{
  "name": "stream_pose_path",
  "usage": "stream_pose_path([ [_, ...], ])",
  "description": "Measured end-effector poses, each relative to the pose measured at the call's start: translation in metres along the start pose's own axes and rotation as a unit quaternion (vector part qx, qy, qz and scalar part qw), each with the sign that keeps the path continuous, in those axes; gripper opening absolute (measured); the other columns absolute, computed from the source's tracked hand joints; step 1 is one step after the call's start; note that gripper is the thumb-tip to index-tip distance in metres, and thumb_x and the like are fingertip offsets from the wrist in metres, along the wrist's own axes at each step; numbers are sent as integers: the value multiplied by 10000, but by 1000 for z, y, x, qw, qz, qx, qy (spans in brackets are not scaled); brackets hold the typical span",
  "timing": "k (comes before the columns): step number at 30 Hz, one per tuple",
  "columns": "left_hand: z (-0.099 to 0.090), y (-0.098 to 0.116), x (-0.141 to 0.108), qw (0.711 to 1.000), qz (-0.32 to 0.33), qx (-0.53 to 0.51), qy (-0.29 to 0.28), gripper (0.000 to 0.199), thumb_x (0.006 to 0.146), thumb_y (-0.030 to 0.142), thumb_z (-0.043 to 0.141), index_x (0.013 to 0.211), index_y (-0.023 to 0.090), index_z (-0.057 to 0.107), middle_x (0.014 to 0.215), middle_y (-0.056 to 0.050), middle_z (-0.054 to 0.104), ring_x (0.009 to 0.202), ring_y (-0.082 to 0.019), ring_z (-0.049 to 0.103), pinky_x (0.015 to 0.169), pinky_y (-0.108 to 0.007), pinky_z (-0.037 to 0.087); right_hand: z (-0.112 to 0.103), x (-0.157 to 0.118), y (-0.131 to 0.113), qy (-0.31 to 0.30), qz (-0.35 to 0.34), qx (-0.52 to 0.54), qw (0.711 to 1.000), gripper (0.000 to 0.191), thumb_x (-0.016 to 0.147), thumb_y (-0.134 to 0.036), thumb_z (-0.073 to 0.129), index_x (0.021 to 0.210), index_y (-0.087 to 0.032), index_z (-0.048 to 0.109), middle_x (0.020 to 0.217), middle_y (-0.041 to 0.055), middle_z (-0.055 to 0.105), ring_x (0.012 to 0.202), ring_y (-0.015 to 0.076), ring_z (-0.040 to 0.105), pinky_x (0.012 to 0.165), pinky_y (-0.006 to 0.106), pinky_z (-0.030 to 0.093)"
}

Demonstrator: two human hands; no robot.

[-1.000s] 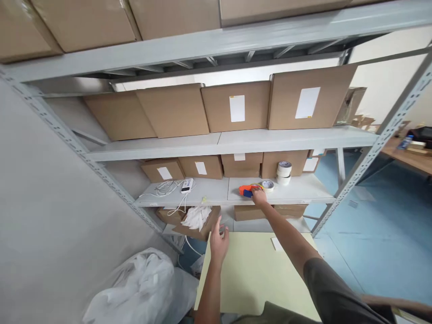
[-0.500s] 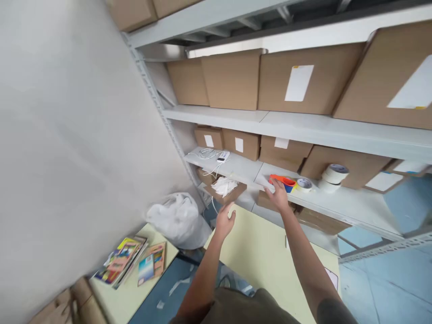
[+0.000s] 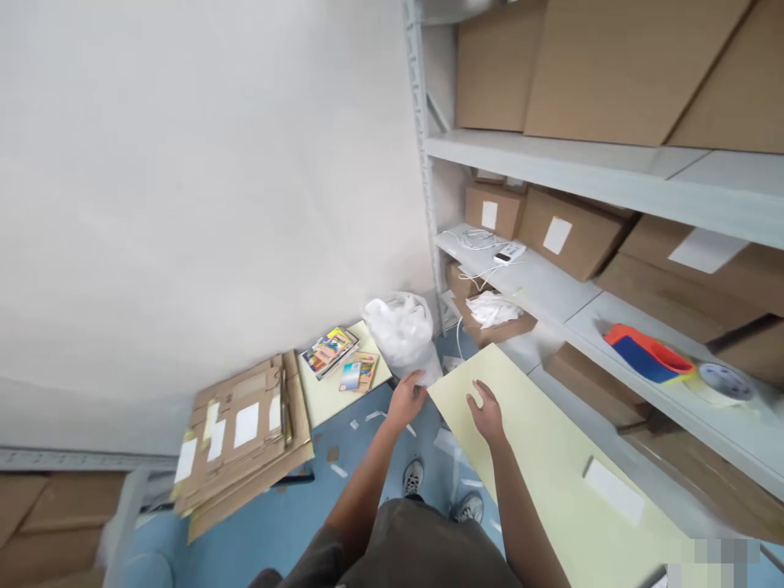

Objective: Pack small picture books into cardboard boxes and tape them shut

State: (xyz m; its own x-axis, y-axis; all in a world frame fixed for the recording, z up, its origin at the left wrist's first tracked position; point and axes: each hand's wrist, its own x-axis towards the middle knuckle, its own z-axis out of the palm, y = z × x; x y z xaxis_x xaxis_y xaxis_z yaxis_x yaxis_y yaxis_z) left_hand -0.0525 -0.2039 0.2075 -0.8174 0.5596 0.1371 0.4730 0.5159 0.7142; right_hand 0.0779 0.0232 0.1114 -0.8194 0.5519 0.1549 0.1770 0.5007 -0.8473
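Observation:
My left hand (image 3: 407, 398) hovers in front of a stuffed white plastic bag (image 3: 401, 331), its fingers loosely curved and apart, with nothing seen in them. Over the corner of a pale yellow table (image 3: 539, 433) is my right hand (image 3: 487, 411), thumb and fingers spread, holding nothing. A white card or paper (image 3: 614, 490) lies on that table. On the shelf to the right rests an orange and blue tape dispenser (image 3: 649, 354), with a tape roll (image 3: 726, 382) beside it. Books and magazines (image 3: 331, 351) lie on a smaller pale table (image 3: 317, 400).
Flattened cardboard boxes (image 3: 245, 433) lean at the left by the wall. Metal shelving (image 3: 588, 175) with cardboard boxes (image 3: 576, 233) rises on the right. A power strip (image 3: 510, 252) with white cables is on its shelf; below sits a box with white crumpled material (image 3: 493, 309). Paper scraps litter the blue floor.
The view has swung left. My right hand has come away from the tape dispenser on the shelf and is over the table. My left hand has moved toward the white bag.

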Motion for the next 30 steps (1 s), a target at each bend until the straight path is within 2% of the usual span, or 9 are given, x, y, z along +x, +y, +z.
stream_pose_path([
  [4, -29, -43, -21, 998, -39, 2, 40, 424, 969, 254, 566, 1377, 209, 673, 1422, -132, 686, 1347, -277, 624, 1170, -458, 482, 33, -5, -20, -54, -13, -15, 998, 511, 979, -472, 512, 1346, -185, 722, 1476, 162, 649, 1412, 329, 574, 1216, 527, 448],
  [9, -60, -92, -33, 997, -42, -25, 64, 439, 972, 275, 564, 1394, 208, 662, 1430, -132, 682, 1372, -281, 605, 1200, -483, 453, 76, 16, -55, -71, -42, -33, 996, 491, 971, -445, 519, 1328, -184, 733, 1459, 159, 664, 1405, 331, 577, 1224, 525, 436],
  [13, -98, -138, -35, 995, -51, -44, 67, 466, 961, 279, 579, 1412, 190, 656, 1454, -144, 668, 1391, -295, 591, 1217, -503, 438, 133, 24, -92, -73, -56, -40, 995, 505, 974, -451, 519, 1372, -204, 708, 1466, 142, 664, 1401, 328, 581, 1225, 522, 434],
  [16, -132, -182, -33, 993, -69, -68, 68, 490, 944, 280, 602, 1424, 193, 654, 1480, -137, 654, 1414, -298, 572, 1223, -502, 434, 183, 25, -118, -79, -54, -45, 994, 558, 984, -470, 497, 1438, -189, 660, 1492, 152, 644, 1413, 330, 573, 1231, 522, 426],
  [21, -186, -261, -28, 978, -128, -148, 66, 551, 909, 317, 676, 1448, 215, 636, 1491, -134, 649, 1362, -305, 611, 1108, -480, 535, 263, 34, -154, -85, -49, -62, 993, 637, 960, -513, 521, 1493, -174, 609, 1547, 155, 597, 1479, 345, 504, 1250, 534, 400],
  [23, -206, -287, -27, 974, -141, -161, 76, 564, 903, 330, 693, 1452, 219, 629, 1508, -134, 636, 1361, -308, 611, 1098, -487, 538, 291, 41, -170, -91, -52, -63, 992, 639, 956, -506, 533, 1501, -179, 600, 1570, 149, 574, 1499, 338, 483, 1258, 527, 391],
  [27, -240, -323, -29, 968, -159, -157, 111, 545, 910, 327, 701, 1439, 215, 635, 1504, -139, 638, 1403, -300, 584, 1171, -497, 476, 339, 54, -204, -117, -67, -61, 989, 630, 969, -482, 507, 1501, -156, 596, 1597, 162, 542, 1510, 327, 474, 1274, 527, 369],
  [30, -252, -340, -27, 963, -177, -156, 131, 520, 917, 293, 689, 1427, 202, 644, 1492, -145, 646, 1406, -297, 585, 1216, -492, 429, 368, 62, -221, -145, -71, -63, 985, 618, 970, -466, 505, 1500, -164, 601, 1605, 151, 536, 1518, 313, 468, 1283, 516, 363],
])
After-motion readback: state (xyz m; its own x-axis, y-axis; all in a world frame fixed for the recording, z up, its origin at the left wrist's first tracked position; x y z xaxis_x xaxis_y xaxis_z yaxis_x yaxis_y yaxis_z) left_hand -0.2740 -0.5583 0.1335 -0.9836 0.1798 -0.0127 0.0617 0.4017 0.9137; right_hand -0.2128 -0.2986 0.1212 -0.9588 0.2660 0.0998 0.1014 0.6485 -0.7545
